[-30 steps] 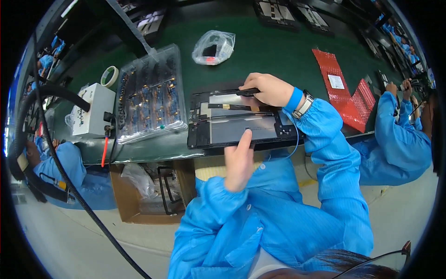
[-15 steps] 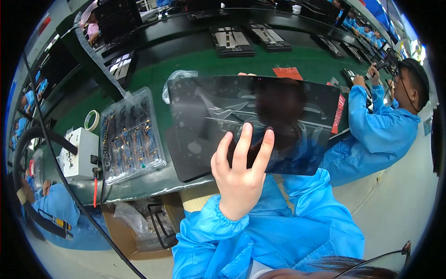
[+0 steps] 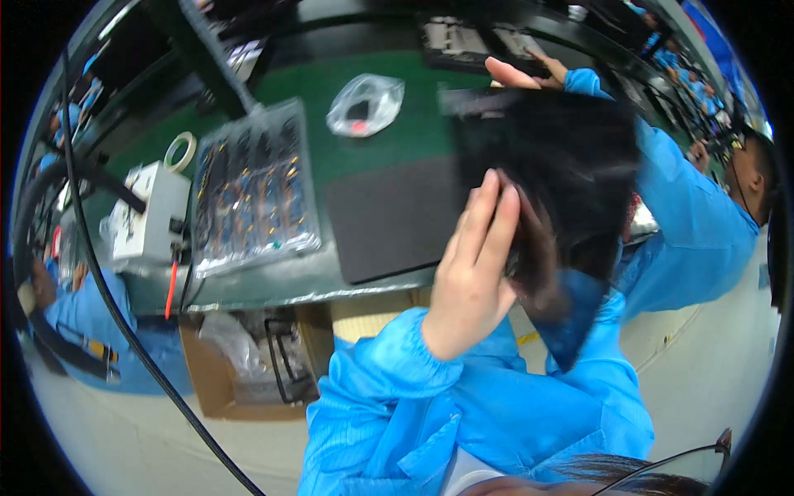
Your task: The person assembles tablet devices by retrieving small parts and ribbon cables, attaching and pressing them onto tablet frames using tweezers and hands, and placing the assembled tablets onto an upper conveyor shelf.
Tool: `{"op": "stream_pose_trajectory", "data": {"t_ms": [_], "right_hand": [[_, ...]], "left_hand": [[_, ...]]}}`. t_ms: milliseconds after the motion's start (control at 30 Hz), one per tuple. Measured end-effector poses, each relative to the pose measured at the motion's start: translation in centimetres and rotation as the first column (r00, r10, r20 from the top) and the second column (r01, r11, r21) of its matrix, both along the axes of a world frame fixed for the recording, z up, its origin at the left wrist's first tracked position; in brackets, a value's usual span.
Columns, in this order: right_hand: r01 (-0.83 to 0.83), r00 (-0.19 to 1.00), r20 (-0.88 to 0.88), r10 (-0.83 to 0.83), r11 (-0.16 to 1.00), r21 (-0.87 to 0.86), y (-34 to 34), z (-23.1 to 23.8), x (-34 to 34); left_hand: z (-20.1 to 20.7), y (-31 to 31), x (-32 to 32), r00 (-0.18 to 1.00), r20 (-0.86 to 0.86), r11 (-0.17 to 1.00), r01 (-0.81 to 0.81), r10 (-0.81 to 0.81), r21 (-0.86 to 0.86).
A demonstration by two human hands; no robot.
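A glossy black flat screen panel (image 3: 571, 174) is held up off the table, tilted, with a blurred reflection on its face. My left hand (image 3: 475, 264) rests on that face, fingers stretched out and close together. At the panel's top edge, the fingers of my right hand (image 3: 510, 74) show; the rest of this hand is hidden behind the panel. To the left of the panel, a dark grey rectangular mat (image 3: 393, 219) lies on the green tabletop (image 3: 318, 302). A clear plastic bag (image 3: 366, 107) with something dark and red in it lies beyond the mat.
Left of the mat is a clear tray (image 3: 255, 190) of small cable-like parts. A white box (image 3: 150, 213) and a tape roll (image 3: 180, 153) are farther left. A cardboard box (image 3: 217, 388) stands below the table edge. At right, a co-worker's blue sleeve (image 3: 686, 223) reaches in close beside the panel.
The panel has swung to the right and tilted steeply, uncovering the mat and bag. My left hand has moved right, its fingers now closer together. A co-worker's arm has reached toward the back.
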State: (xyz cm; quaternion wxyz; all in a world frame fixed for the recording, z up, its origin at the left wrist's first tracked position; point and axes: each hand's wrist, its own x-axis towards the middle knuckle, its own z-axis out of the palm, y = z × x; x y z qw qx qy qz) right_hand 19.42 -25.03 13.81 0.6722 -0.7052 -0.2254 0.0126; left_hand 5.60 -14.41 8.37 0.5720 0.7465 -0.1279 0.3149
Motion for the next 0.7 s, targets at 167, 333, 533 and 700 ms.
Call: {"op": "stream_pose_trajectory", "data": {"t_ms": [167, 333, 533, 700], "right_hand": [[0.054, 0.681, 0.503, 0.533, 0.648, -0.760, 2.0, -3.0, 3.2], [-0.040, 0.755, 0.332, 0.565, 0.546, -0.837, 4.6, -8.3, 5.0], [0.171, 0.708, 0.473, 0.525, 0.522, -0.836, 4.4, -10.1, 3.3], [0.179, 0.625, 0.517, 0.584, 0.538, -0.824, 4.3, -11.3, 5.0]], "left_hand": [[-5.9, -2.5, 0.1, 0.920, -0.225, 0.421, -0.074, -0.322, -0.904], [-8.8, -0.9, 2.2, 0.896, -0.099, 0.018, -0.101, -0.433, -0.995], [-7.2, 3.0, -2.4, 0.598, -0.080, -0.122, -0.290, -0.798, -0.949], [-6.2, 8.1, -7.4, 0.467, -0.274, 0.214, -0.177, -0.841, -0.961]]}}
